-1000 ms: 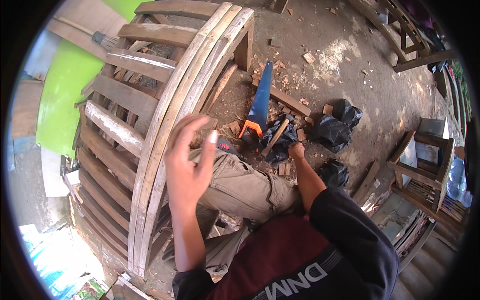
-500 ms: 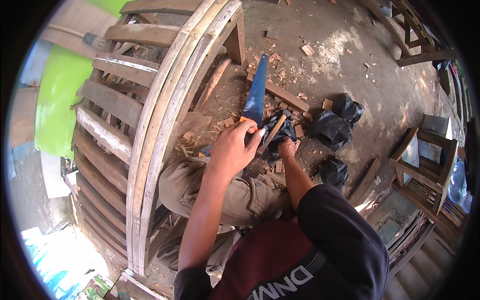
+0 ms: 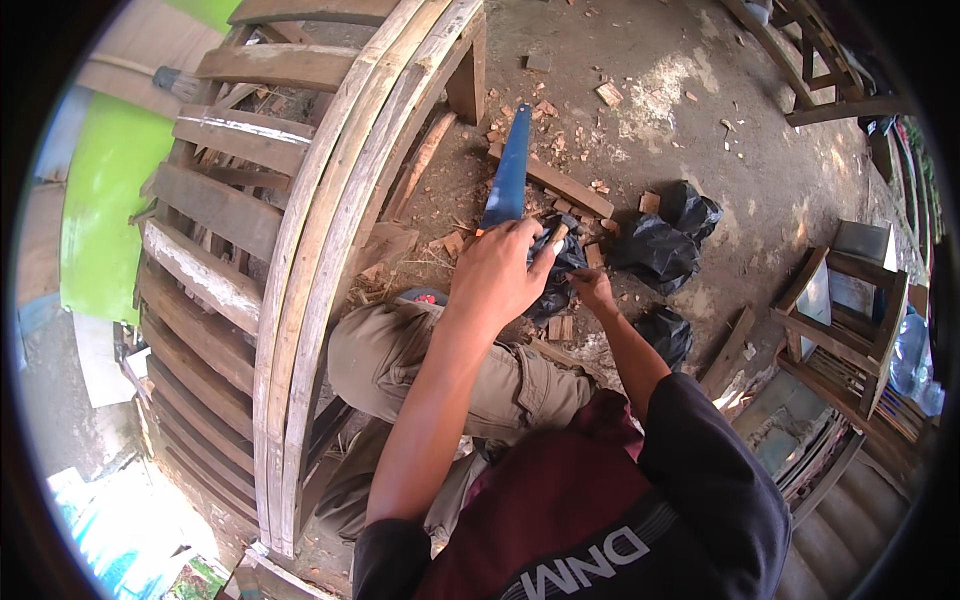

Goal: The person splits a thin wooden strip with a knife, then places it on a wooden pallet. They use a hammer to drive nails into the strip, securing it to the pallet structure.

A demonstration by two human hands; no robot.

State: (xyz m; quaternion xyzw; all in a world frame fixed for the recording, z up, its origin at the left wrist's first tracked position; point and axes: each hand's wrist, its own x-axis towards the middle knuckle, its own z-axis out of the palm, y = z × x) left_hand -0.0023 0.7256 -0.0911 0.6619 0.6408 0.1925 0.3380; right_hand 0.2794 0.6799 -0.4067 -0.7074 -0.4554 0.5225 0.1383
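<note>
My left hand (image 3: 497, 268) is closed, with thumb and fingertips drawn together beside the wooden handle (image 3: 559, 236) of what looks like a hammer. It hides most of that handle, and I cannot make out what its fingers hold. My right hand (image 3: 595, 288) is also closed, fingertips pinched at the edge of a black plastic bag (image 3: 556, 292); whatever is between them is too small to name. A blue-bladed handsaw (image 3: 511, 172) lies on the ground past my left hand, its orange handle mostly covered.
A slatted wooden frame (image 3: 330, 230) stands close on my left. A wood strip (image 3: 568, 188), brick bits and more black bags (image 3: 655, 255) are scattered ahead and right. Further right is a small wooden frame (image 3: 850, 310) near plastic bottles (image 3: 912, 360).
My left hand has moved right, over the wooden handle. My right hand has shifted slightly up and right, and its fingertips now show more clearly. The saw stays put.
</note>
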